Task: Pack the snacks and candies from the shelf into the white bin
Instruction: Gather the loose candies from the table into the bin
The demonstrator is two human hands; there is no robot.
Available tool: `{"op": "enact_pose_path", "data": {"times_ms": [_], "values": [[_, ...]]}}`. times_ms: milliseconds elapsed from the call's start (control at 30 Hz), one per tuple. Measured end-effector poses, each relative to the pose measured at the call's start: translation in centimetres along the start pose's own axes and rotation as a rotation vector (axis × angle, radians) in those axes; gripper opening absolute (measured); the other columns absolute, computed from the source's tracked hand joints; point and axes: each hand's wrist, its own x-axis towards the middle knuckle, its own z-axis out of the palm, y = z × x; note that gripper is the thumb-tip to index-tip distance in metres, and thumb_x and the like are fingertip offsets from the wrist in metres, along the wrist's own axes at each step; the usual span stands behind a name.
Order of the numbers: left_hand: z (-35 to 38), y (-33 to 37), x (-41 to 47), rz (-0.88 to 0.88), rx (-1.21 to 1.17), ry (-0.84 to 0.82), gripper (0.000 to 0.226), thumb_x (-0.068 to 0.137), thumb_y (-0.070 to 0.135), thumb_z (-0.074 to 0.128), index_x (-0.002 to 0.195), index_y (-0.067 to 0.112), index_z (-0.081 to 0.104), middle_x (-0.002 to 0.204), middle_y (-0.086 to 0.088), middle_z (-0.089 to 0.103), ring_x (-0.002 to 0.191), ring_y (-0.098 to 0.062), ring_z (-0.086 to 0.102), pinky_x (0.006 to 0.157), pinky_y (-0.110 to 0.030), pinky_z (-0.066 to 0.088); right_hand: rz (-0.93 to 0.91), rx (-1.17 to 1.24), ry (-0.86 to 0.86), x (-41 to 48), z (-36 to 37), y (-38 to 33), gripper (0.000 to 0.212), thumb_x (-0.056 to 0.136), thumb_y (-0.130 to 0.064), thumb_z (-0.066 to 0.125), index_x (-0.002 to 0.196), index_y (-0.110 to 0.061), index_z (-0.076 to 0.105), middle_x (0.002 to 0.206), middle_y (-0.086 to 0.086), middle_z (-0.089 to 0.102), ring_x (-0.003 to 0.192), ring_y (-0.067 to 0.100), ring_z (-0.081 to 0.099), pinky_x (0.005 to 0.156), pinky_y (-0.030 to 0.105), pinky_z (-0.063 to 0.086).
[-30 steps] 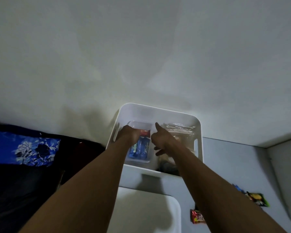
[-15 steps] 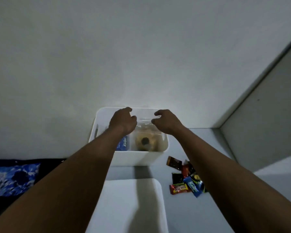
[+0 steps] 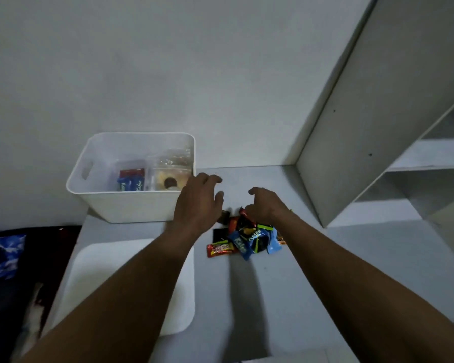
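Observation:
The white bin (image 3: 126, 205) stands against the wall on the grey shelf top. Inside it lie a clear box of blue and red packets (image 3: 131, 179) and a clear bag with a round pastry (image 3: 171, 179). Right of the bin, a heap of small candy wrappers (image 3: 247, 239) in red, blue, black and green rests on the surface. My left hand (image 3: 198, 203) hovers open just right of the bin's corner, above the heap's left edge. My right hand (image 3: 266, 205) hangs over the heap's far side with fingers curled downward, holding nothing that I can see.
A white lid (image 3: 126, 286) lies flat in front of the bin under my left forearm. A white shelving unit (image 3: 393, 153) with open compartments rises at the right. Dark floor and a blue patterned cloth (image 3: 3, 255) lie left of the shelf edge.
Both hands have left the bin and moved right and toward me, to above the candy heap. The view has swung right, bringing the shelving unit into sight.

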Motion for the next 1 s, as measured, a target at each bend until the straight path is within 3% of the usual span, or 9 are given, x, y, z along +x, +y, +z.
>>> {"op": "enact_pose_path", "data": {"times_ms": [167,267,367,500,567,667,800,900,1000], "values": [[8.0,1.0,-3.5,-0.118,-0.006,-0.140,0.034,0.094,0.036,0.054,0.124,0.020,0.060,0.122,-0.005,0.060,0.113,-0.027,0.055,0.091,-0.043,0.051,0.011,-0.024,-0.052,1.4,3.0,6.5,0.068,0.093,-0.028,0.061,0.153,-0.015,0.031,0.149,0.017,0.040,0.138,0.033,0.038,0.110,0.040,0.038],[12.3,0.4,-4.6,-0.168,0.065,-0.203,0.048,0.091,0.047,0.054,0.131,0.020,0.056,0.126,-0.009,0.058,0.113,-0.033,0.055,0.090,-0.045,0.051,-0.032,-0.095,0.000,2.6,4.5,9.4,0.072,0.095,-0.036,0.058,0.156,-0.019,0.023,0.154,0.020,0.031,0.145,0.039,0.023,0.115,0.050,0.030],[16.4,-0.2,-4.9,-0.194,0.156,-0.156,0.067,0.087,0.061,0.045,0.134,0.015,0.057,0.116,-0.019,0.063,0.102,-0.041,0.059,0.080,-0.044,0.052,-0.073,-0.151,0.016,4.7,5.5,11.0,0.078,0.096,-0.053,0.051,0.158,-0.025,0.012,0.163,0.018,0.013,0.151,0.040,0.007,0.119,0.057,0.019],[20.4,-1.1,-4.9,-0.315,0.317,-0.190,0.081,0.086,0.073,0.033,0.149,0.023,0.040,0.140,-0.021,0.048,0.122,-0.043,0.049,0.095,-0.050,0.045,-0.142,-0.244,-0.067,8.0,6.6,11.5,0.082,0.091,-0.072,0.040,0.157,-0.041,0.003,0.166,0.013,0.002,0.152,0.040,-0.001,0.119,0.064,0.008],[21.5,-1.6,-5.2,-0.323,0.353,-0.205,0.074,0.089,0.068,0.038,0.152,0.029,0.029,0.145,-0.015,0.040,0.124,-0.038,0.046,0.096,-0.047,0.043,-0.202,-0.335,-0.116,9.4,7.4,11.4,0.080,0.090,-0.075,0.037,0.156,-0.044,0.004,0.166,0.013,0.009,0.152,0.040,0.004,0.116,0.067,0.007],[21.9,-2.3,-5.2,-0.315,0.391,-0.147,0.067,0.091,0.058,0.045,0.151,0.031,0.033,0.139,-0.012,0.045,0.113,-0.034,0.050,0.087,-0.044,0.044,-0.249,-0.380,-0.112,10.8,8.4,12.1,0.070,0.093,-0.071,0.036,0.154,-0.044,0.015,0.154,0.014,0.035,0.143,0.040,0.029,0.112,0.067,0.018],[22.4,-3.7,-4.7,-0.282,0.366,-0.104,0.062,0.092,0.050,0.048,0.148,0.023,0.040,0.125,-0.013,0.052,0.101,-0.032,0.054,0.075,-0.041,0.049,-0.323,-0.418,0.033,11.5,9.1,12.8,0.055,0.098,-0.058,0.039,0.144,-0.028,0.038,0.136,0.014,0.048,0.125,0.037,0.045,0.102,0.056,0.037],[22.5,-3.9,-4.0,-0.288,0.260,-0.098,0.048,0.093,0.045,0.043,0.131,0.017,0.052,0.113,-0.010,0.051,0.096,-0.029,0.057,0.066,-0.037,0.053,-0.373,-0.432,0.106,12.1,9.4,13.2,0.048,0.099,-0.055,0.041,0.130,-0.018,0.047,0.125,0.014,0.054,0.117,0.035,0.051,0.095,0.050,0.041],[22.7,-3.8,-3.8,-0.261,0.223,-0.123,0.033,0.097,0.041,0.044,0.116,0.017,0.053,0.105,-0.005,0.052,0.087,-0.023,0.060,0.059,-0.032,0.046,-0.416,-0.439,0.150,12.4,9.2,13.5,0.047,0.099,-0.055,0.044,0.124,-0.016,0.049,0.115,0.012,0.057,0.106,0.032,0.054,0.086,0.044,0.045]]}}
